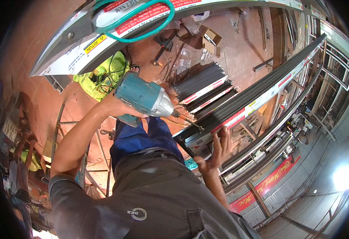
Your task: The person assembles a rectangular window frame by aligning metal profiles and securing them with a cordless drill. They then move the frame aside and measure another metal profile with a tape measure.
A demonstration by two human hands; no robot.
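My left hand (116, 106) is wrapped round the grip of a teal and silver power driver (140, 95). The driver's long bit (187, 118) points right and ends at a small metal piece on the near end of a bundle of dark metal profiles (258, 93). White and red labels run along the bundle's side. My right hand (217, 150) is open beside that near end, thumb and fingers apart. Its fingertips lie at the labelled edge; whether they touch it I cannot tell.
Teal-handled scissors (142, 23) lie across a labelled profile at the top. Shorter dark profiles (200, 81) are stacked on the red floor, near an open cardboard box (211, 41). A yellow-green bag (103, 75) with cables sits left. Another person (21, 175) is at far left.
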